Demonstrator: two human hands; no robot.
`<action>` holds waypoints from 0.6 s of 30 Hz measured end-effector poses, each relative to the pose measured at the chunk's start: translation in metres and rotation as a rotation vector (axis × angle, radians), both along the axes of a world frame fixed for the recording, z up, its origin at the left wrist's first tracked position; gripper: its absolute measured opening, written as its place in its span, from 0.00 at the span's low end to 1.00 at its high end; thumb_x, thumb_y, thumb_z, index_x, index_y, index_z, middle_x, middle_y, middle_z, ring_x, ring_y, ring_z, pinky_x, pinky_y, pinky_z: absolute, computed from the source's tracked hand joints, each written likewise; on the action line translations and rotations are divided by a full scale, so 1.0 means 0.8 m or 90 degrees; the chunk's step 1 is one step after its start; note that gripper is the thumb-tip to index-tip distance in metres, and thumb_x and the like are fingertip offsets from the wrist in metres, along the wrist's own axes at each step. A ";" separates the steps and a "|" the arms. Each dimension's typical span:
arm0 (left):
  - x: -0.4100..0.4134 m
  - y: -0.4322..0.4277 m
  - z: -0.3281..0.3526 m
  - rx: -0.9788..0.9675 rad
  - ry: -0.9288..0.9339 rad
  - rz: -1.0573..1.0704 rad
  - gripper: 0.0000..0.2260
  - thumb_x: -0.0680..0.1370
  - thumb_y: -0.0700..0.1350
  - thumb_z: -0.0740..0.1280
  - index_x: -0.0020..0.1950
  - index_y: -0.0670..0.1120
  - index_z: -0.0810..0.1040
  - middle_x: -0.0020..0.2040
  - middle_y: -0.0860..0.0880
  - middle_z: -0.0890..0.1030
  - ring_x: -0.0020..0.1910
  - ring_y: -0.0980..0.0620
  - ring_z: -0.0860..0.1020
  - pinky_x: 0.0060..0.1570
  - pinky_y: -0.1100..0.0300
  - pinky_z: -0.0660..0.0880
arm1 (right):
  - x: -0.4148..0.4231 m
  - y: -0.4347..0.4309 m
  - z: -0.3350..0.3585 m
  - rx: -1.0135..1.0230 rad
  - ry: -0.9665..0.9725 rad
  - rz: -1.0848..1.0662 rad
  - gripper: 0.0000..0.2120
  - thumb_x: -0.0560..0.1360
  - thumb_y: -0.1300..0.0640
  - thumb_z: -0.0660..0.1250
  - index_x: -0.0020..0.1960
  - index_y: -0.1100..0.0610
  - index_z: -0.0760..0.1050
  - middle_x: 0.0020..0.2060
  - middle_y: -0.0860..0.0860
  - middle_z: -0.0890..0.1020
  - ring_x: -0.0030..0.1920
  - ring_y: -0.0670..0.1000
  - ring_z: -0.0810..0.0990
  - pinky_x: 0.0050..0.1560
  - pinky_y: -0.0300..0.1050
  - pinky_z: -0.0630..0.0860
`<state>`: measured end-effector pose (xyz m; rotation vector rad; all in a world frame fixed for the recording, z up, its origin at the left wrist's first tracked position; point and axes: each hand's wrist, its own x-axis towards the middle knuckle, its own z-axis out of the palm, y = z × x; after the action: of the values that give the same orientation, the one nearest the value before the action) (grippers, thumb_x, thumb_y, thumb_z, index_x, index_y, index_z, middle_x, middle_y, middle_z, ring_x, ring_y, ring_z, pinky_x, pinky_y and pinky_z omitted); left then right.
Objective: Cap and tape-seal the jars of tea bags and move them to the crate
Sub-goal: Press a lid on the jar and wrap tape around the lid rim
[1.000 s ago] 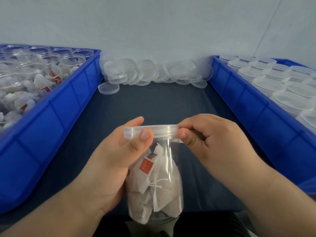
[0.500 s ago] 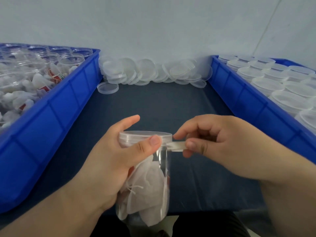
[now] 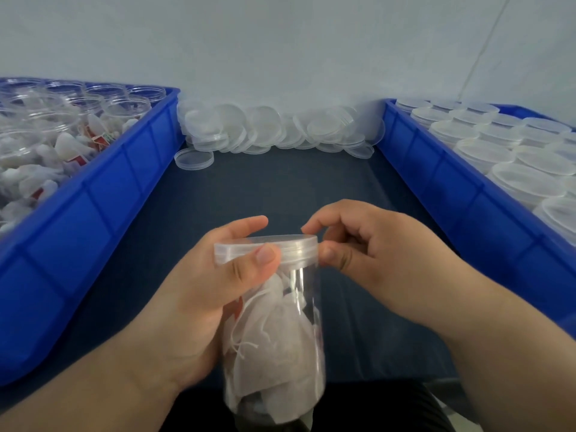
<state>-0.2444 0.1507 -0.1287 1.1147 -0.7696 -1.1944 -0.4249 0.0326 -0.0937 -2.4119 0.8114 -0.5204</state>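
Note:
A clear jar full of white tea bags stands upright in front of me, with a clear cap on top. My left hand wraps around the jar's upper part, thumb pressed on the cap's rim. My right hand touches the right side of the cap rim with thumb and forefinger; clear tape there is too faint to make out. A blue crate on the right holds several capped jars. Another blue crate on the left holds several uncapped jars of tea bags.
A heap of loose clear caps lies along the back wall between the two crates, with one single cap in front of it on the dark table top.
The jar has turned in my left hand, hiding the red tag. My right hand, which held a short tape strip pulled out to the right, has come back against the cap rim.

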 end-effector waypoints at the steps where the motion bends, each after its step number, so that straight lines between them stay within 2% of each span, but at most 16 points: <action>1: 0.001 0.000 0.000 -0.005 -0.012 -0.001 0.42 0.44 0.62 0.86 0.58 0.56 0.84 0.56 0.44 0.86 0.52 0.44 0.86 0.42 0.55 0.83 | 0.000 -0.001 0.000 0.004 0.008 0.005 0.10 0.75 0.40 0.64 0.55 0.35 0.72 0.43 0.37 0.80 0.43 0.39 0.79 0.43 0.31 0.73; 3: 0.002 -0.001 0.000 -0.017 -0.059 0.011 0.40 0.45 0.65 0.85 0.56 0.59 0.84 0.56 0.48 0.86 0.52 0.47 0.86 0.44 0.56 0.82 | -0.002 -0.003 0.003 0.010 0.013 0.003 0.10 0.74 0.40 0.65 0.55 0.35 0.73 0.43 0.37 0.81 0.42 0.39 0.79 0.41 0.30 0.73; 6: 0.002 -0.004 -0.001 -0.020 -0.134 0.053 0.39 0.44 0.69 0.83 0.55 0.66 0.82 0.55 0.55 0.86 0.53 0.50 0.86 0.51 0.50 0.81 | -0.006 -0.004 0.007 0.010 0.015 -0.025 0.11 0.70 0.38 0.64 0.51 0.35 0.75 0.43 0.34 0.79 0.42 0.37 0.78 0.41 0.25 0.71; 10: 0.003 -0.005 -0.003 -0.024 -0.150 0.105 0.42 0.43 0.71 0.82 0.56 0.67 0.82 0.55 0.58 0.85 0.54 0.50 0.85 0.55 0.45 0.80 | -0.010 -0.003 0.010 -0.016 0.000 -0.050 0.12 0.68 0.37 0.63 0.50 0.37 0.75 0.43 0.33 0.80 0.44 0.37 0.79 0.43 0.26 0.71; 12: 0.001 -0.003 -0.002 -0.037 -0.142 0.094 0.41 0.44 0.70 0.83 0.57 0.66 0.82 0.56 0.56 0.85 0.54 0.49 0.85 0.53 0.47 0.81 | -0.009 0.001 0.010 -0.024 -0.007 -0.046 0.11 0.68 0.38 0.64 0.48 0.39 0.77 0.42 0.33 0.80 0.44 0.36 0.79 0.44 0.25 0.71; 15: 0.000 0.000 -0.001 -0.055 -0.109 0.046 0.40 0.47 0.67 0.84 0.59 0.63 0.82 0.57 0.52 0.86 0.55 0.48 0.85 0.48 0.55 0.82 | -0.002 0.007 0.004 -0.034 -0.025 -0.039 0.09 0.70 0.40 0.64 0.45 0.41 0.78 0.40 0.35 0.81 0.44 0.37 0.78 0.44 0.26 0.70; 18: 0.004 0.001 -0.001 -0.057 -0.096 0.033 0.42 0.47 0.68 0.84 0.60 0.63 0.82 0.58 0.53 0.85 0.57 0.50 0.84 0.50 0.57 0.82 | 0.003 0.010 -0.001 -0.056 -0.028 -0.029 0.07 0.73 0.42 0.63 0.46 0.42 0.78 0.41 0.36 0.80 0.44 0.39 0.78 0.44 0.28 0.70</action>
<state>-0.2416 0.1511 -0.1293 1.1527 -0.8961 -1.0311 -0.4226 0.0407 -0.0948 -2.4578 0.8436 -0.6370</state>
